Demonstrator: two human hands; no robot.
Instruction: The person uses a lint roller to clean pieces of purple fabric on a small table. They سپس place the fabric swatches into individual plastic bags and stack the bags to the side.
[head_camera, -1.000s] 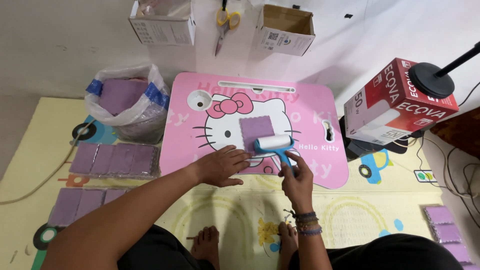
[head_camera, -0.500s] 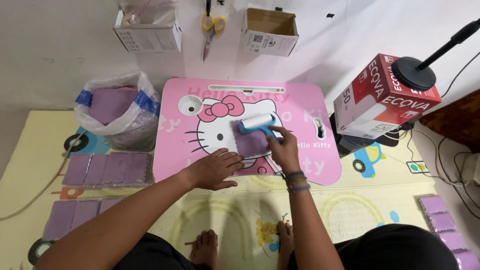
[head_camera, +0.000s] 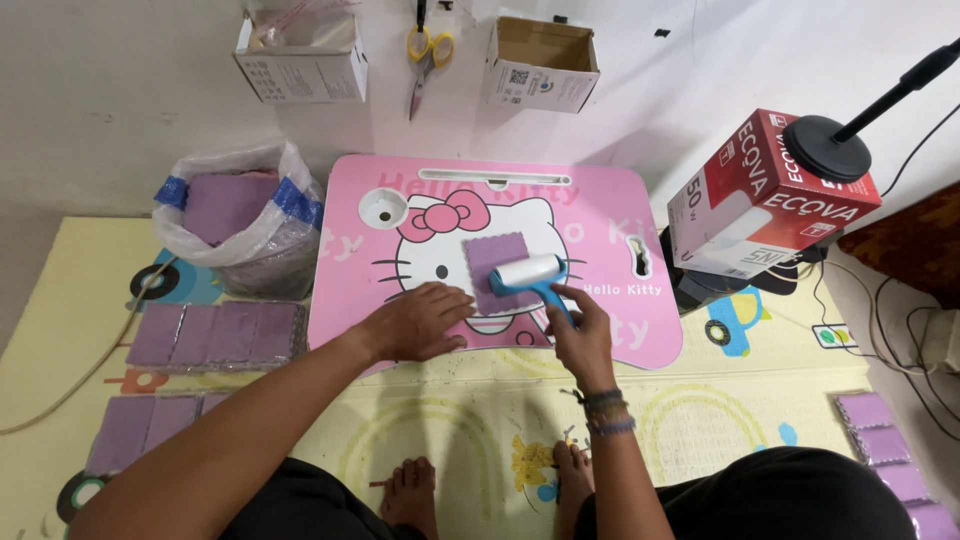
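Two hands at the pink lap table (head_camera: 620, 215), frame centre.
Our right hand (head_camera: 580, 335) grips a blue lint roller (head_camera: 528, 275) on the purple cloth square (head_camera: 495, 262); our left hand (head_camera: 420, 320) lies flat, fingers spread, pinning its lower edge.

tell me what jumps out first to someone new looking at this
The bright pink cartoon-cat lap table sits mid-frame on the yellow play mat. On it lies a purple cloth square, pinned at its near edge by the left hand while the right hand holds a blue lint roller on it. A red carton stands to the right.
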